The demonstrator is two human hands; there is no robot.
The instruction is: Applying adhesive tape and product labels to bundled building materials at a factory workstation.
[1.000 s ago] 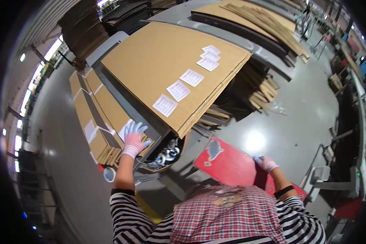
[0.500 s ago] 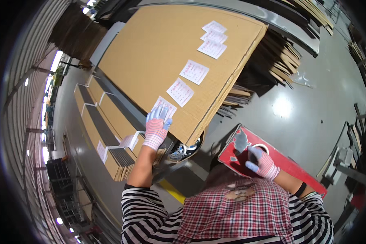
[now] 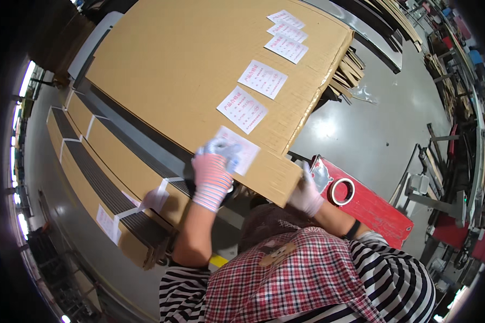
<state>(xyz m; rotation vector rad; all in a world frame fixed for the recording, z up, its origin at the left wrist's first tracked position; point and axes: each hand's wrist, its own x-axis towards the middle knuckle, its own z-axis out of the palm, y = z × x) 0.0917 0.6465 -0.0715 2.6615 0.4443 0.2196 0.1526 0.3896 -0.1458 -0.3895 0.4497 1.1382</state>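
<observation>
My left hand [image 3: 215, 159], in a striped glove with bluish fingertips, is at the near edge of a large brown cardboard sheet [image 3: 167, 70]. Its curled fingers close on the left edge of a white paper label [image 3: 245, 155]; they and the label are slightly blurred. At the sheet's near right corner, my gloved right hand [image 3: 306, 195] grips a narrow cardboard end piece [image 3: 272, 175], its fingers partly hidden beyond the edge. More white labels with red print, one of them here [image 3: 242, 109], lie in a line up the sheet's right side, the farthest ones overlapping.
A roll of tape [image 3: 341, 192] lies on a scuffed red box [image 3: 369, 210] to the right. Strapped bundles of folded cardboard [image 3: 105, 180] stand at the left. Cardboard scraps [image 3: 347, 75] stick out beyond the sheet's right edge, and metal frames line the far right.
My right hand has left the tape roll and moved left to the cardboard corner. My left hand's spread fingers have curled at the nearest label. The view has shifted.
</observation>
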